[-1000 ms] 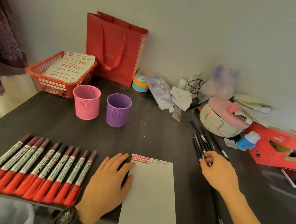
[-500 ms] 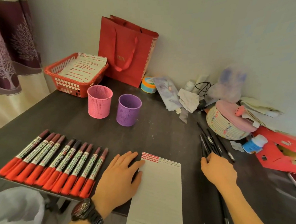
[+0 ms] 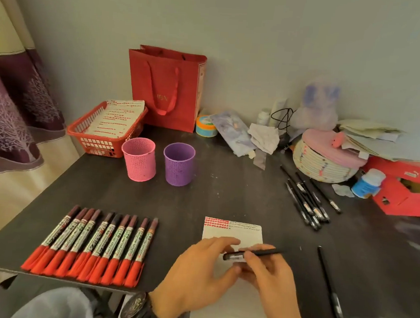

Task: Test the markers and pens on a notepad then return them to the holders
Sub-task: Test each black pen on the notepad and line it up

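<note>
- My right hand (image 3: 270, 274) has its fingers curled around a black pen (image 3: 254, 254) and holds it nearly level, just above the notepad (image 3: 233, 235).
- My left hand (image 3: 195, 279) meets the pen's blunt left end. The forefinger lies above that end and the thumb below it. I cannot tell whether they actually pinch it or only hover at it.
- A second ago the right hand was out at the pile of black pens (image 3: 305, 200) on the right of the table (image 3: 226, 197), and the left lay flat at the notepad's left edge. Since then one pen has come away from the pile to the pad, and the left hand has lifted off the pad to join it.
- I read that as the picking being done and the uncapping about to start. The pen's tip is not yet on the paper.
- The notepad lies flat in front of me, with red blocks and thin dark scribbles along its top edge and the rest bare.
- One more black pen (image 3: 329, 284) lies alone to the right of the pad, well apart from the pile.
- The red markers (image 3: 96, 245) lie capped in a neat row to the left.
- The pink holder (image 3: 139, 160) and purple holder (image 3: 178, 164) stand side by side further back, with nothing sticking out of either, so I judge that returning has not begun.
</note>
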A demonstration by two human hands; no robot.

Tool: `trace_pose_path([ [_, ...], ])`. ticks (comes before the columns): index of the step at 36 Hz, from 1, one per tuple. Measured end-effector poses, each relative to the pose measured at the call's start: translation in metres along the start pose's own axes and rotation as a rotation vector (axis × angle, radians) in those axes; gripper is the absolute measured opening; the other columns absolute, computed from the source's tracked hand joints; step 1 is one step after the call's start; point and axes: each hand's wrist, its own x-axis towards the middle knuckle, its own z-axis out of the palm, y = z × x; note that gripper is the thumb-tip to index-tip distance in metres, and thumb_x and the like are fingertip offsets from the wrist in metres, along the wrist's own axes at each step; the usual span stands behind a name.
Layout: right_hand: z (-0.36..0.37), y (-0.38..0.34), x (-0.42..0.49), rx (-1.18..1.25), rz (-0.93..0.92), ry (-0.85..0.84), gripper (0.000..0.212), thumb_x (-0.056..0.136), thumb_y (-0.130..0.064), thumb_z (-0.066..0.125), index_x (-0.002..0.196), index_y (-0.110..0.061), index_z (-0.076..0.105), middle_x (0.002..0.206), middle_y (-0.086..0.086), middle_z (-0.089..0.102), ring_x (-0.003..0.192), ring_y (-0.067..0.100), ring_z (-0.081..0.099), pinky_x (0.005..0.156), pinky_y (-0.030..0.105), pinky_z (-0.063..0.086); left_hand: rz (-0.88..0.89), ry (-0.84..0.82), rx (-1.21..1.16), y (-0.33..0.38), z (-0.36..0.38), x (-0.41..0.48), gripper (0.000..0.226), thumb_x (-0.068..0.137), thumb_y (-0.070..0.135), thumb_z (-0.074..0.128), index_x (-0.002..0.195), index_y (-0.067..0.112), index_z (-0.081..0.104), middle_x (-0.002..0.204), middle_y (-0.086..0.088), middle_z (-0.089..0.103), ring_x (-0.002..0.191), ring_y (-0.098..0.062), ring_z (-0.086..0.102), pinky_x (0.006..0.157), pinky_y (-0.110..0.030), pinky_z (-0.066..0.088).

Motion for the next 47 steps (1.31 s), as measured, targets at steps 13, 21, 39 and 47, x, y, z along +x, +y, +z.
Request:
trace_pose_path([
  [13, -0.008, -0.001, -0.006, -0.113, -0.15, -0.078, 0.017, 0.084, -0.041, 0.068, 0.084, -0.026, 0.075, 0.064, 0.007, 0.064, 0.057, 0.015, 0.054, 0.058, 0.027, 0.049, -0.04, 0.061, 0.221, 0.003, 0.015, 0.008, 0.069, 0.084, 0.084, 0.014, 0.057, 0.024, 0.034, 0.051, 0.008, 0.041, 0.053, -0.01, 0.043, 0.047, -0.02, 0.021],
  [21, -0.011, -0.007, 0.032, 0.095, -0.12, 0.041, 0.01, 0.094, -0.022, 0.063, 0.095, -0.015, 0.069, 0.072, 0.012, 0.064, 0.053, 0.024, 0.057, 0.05, 0.029, 0.049, -0.023, 0.143, 0.158, -0.024, 0.005, 0.032, 0.043, 0.087, 0.077, 0.034, 0.074, 0.037, 0.036, 0.077, 0.02, 0.046, 0.079, -0.003, 0.044, 0.062, -0.015, 0.033],
  [39, 0.018, -0.005, 0.102, -0.28, -0.184, 0.122, 0.031, 0.093, -0.033, 0.071, 0.07, -0.015, 0.059, 0.053, 0.008, 0.06, 0.043, 0.017, 0.056, 0.045, 0.024, 0.047, -0.067, 0.176, 0.106, -0.05, 0.02, 0.071, 0.027, 0.082, 0.05, 0.06, 0.087, 0.037, 0.037, 0.1, 0.022, 0.056, 0.101, 0.0, 0.047, 0.085, -0.014, 0.023],
  [47, 0.02, 0.002, 0.106, -0.405, -0.253, 0.2, 0.041, 0.087, -0.034, 0.076, 0.06, -0.017, 0.051, 0.046, 0.004, 0.056, 0.043, 0.008, 0.054, 0.053, 0.018, 0.046, -0.095, 0.151, 0.081, -0.051, 0.019, 0.072, 0.042, 0.08, 0.049, 0.066, 0.079, 0.038, 0.025, 0.107, 0.025, 0.059, 0.103, 0.001, 0.045, 0.089, -0.007, 0.02],
])
